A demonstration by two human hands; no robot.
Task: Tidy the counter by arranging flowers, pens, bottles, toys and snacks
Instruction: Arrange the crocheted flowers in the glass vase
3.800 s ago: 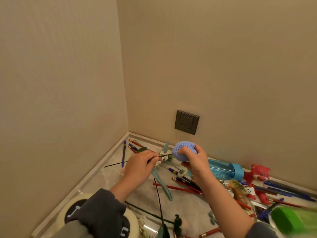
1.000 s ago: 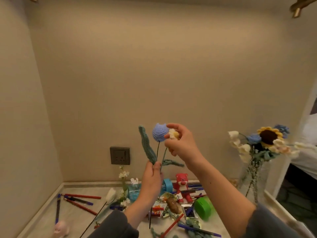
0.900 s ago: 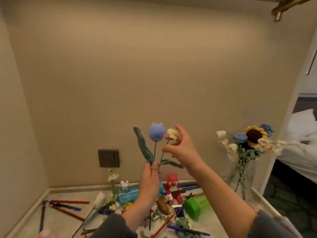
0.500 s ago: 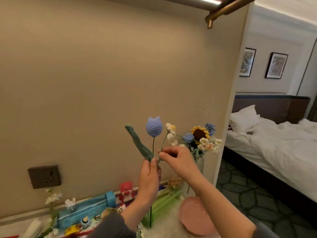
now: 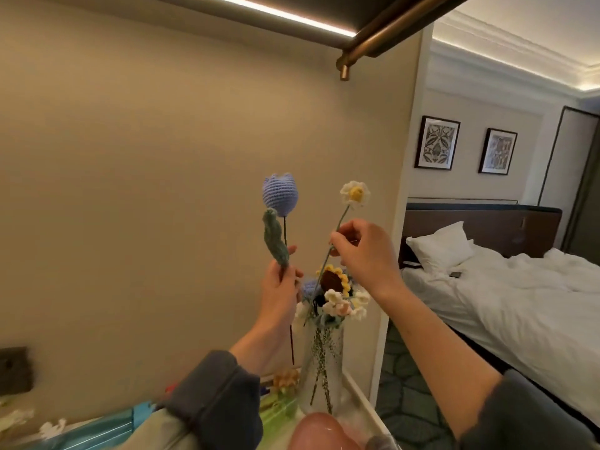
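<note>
the left hand (image 5: pixel 279 287) grips the stem of a blue knitted tulip (image 5: pixel 280 198) and its green leaf, held upright just up and left of the glass vase (image 5: pixel 321 368). the right hand (image 5: pixel 363 251) pinches the thin stem of a white daisy (image 5: pixel 355 193) above the vase, the stem slanting down across the sunflower (image 5: pixel 332 280) that stands in the vase.

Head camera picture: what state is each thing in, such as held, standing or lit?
Blue tulip, held upright, stem gripped by the left hand.
White daisy, tilted, stem pinched by the right hand.
Glass vase, standing upright, holding a sunflower and other flowers.
Light strip, lit.
Bed, covers rumpled.
</note>
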